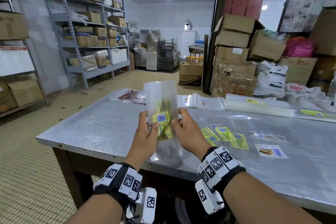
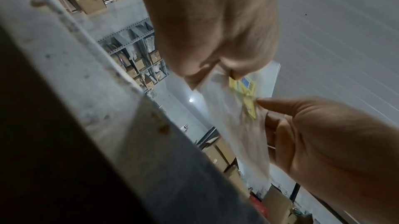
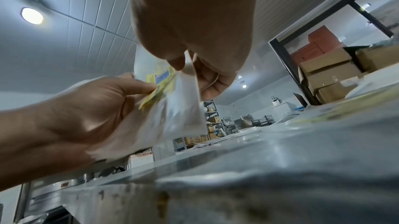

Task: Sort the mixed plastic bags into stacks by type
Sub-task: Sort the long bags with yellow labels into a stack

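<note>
I hold one clear plastic bag [image 1: 161,96] with a yellow label [image 1: 162,126] upright over the near edge of the metal table [image 1: 87,125]. My left hand [image 1: 148,128] pinches its left edge beside the label, thumb in front. On the opposite edge, my right hand [image 1: 180,123] pinches it at the same height. The left wrist view shows the left hand [image 2: 215,53] gripping the bag [image 2: 228,116]. The right hand [image 3: 194,53] pinches the bag [image 3: 177,111] in the right wrist view. Loose yellow-label bags [image 1: 225,134] lie on the table to the right.
Bags with beige labels [image 1: 271,151] lie further right. Along the far edge lie a small-label stack [image 1: 200,102], a thick clear stack [image 1: 258,105] and red-printed bags [image 1: 129,94]. Cardboard boxes [image 1: 234,42] rise behind the table, shelving [image 1: 87,42] stands left.
</note>
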